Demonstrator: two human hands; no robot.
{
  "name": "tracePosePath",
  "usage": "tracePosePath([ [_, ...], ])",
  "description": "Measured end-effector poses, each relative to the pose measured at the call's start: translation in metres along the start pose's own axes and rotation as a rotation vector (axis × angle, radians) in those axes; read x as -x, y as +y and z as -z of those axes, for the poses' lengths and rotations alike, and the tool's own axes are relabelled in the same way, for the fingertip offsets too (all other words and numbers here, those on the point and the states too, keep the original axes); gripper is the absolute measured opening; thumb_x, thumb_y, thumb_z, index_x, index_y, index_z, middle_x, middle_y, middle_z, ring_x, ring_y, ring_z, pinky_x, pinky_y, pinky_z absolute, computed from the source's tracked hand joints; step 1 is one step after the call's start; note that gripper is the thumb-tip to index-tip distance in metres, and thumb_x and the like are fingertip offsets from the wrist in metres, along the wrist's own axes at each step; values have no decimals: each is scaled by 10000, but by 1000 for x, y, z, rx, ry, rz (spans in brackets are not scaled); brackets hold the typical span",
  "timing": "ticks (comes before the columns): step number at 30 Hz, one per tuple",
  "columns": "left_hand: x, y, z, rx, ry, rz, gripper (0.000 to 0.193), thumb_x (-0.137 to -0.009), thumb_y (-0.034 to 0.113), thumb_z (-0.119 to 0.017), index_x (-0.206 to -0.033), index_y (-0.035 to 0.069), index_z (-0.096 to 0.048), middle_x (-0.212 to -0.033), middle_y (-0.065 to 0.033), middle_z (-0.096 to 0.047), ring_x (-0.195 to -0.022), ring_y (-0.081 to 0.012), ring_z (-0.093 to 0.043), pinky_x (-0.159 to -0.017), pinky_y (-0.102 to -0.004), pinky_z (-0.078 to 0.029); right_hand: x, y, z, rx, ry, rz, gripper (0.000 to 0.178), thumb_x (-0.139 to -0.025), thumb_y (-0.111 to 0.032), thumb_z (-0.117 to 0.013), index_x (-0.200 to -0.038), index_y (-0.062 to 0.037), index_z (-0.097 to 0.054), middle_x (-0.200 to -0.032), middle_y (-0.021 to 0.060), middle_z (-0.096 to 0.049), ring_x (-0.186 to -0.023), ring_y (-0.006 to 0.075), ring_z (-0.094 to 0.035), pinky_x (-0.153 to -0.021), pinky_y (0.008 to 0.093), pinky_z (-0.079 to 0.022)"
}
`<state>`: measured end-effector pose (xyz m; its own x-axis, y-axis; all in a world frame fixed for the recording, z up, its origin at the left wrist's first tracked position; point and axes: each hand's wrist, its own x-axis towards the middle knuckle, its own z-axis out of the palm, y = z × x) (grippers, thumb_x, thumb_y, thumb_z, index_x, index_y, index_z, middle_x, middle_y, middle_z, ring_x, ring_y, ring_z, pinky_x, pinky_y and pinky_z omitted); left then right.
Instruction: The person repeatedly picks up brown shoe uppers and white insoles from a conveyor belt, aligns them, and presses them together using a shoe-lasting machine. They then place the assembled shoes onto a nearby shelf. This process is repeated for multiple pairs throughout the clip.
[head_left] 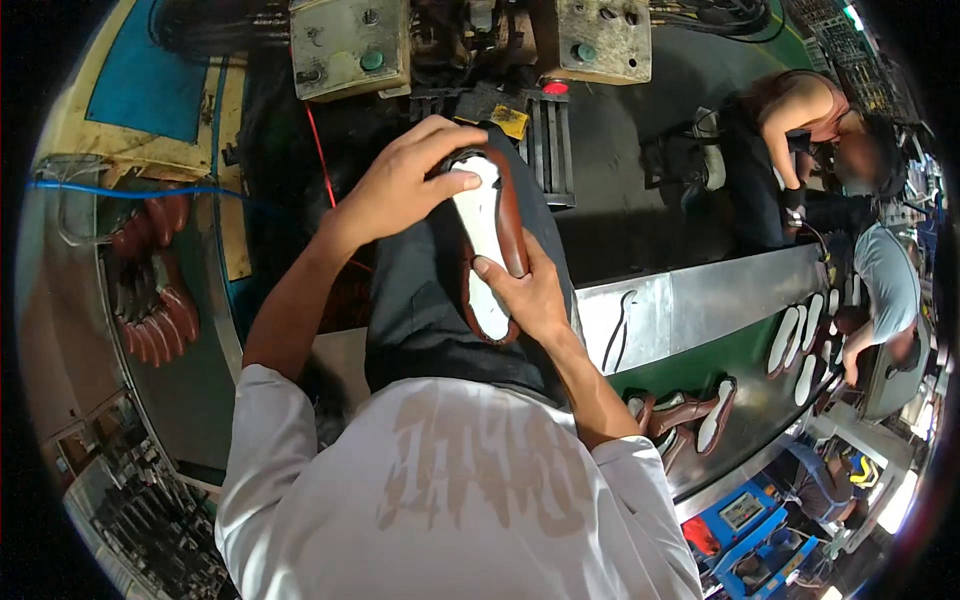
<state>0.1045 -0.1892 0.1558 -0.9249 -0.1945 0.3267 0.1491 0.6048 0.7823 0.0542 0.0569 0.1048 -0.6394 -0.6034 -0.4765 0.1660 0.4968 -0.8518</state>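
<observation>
Holding a brown shoe (pixel 490 245) sole-up at frame centre, the left hand (pixel 400 185) curls closed over its toe while the right hand (pixel 525 295) grips its side; steady, even pressure seems best.

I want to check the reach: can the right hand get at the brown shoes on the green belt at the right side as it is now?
Probably not at once: the right hand is holding the brown shoe together with the left hand. The way to the belt shoes looks free.
</observation>
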Motion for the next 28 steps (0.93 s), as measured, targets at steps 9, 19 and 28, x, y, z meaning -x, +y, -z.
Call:
tracePosePath([
  [9, -9, 4, -24, -36, 20, -80, 214, -995, 29, -668, -1199, -14, -714, -1087, -157, -691, -985, -310, -692, -881, -380, -540, -15, -36, 12, 140, 276, 438, 721, -975, -301, -741, -1538, 74, -491, -1351, 338, -666, -1263, 478, -659, -1082, 475, -513],
  [19, -1, 2, -62, 556, -46, 304, 378, -984, 157, -698, -1338, 29, -674, -1282, -85, -702, -1212, -176, -631, -1078, -339, -473, -17, -42, 8, 177, 429, 559, 439, -1068, -181, -581, -1397, 107, -618, -1170, 370, -712, -1059, 486, -736, -917, 479, -581],
  [28, 2, -18, -75, 477, -6, 286, 331, -1002, 117, -672, -1323, 37, -653, -1205, -84, -699, -1163, -166, -636, -1057, -326, -477, -21, -28, -1, 366, 501, 838, 477, -1081, -182, -629, -1507, 23, -568, -1314, 372, -664, -1221, 433, -706, -1018, 385, -567],
])
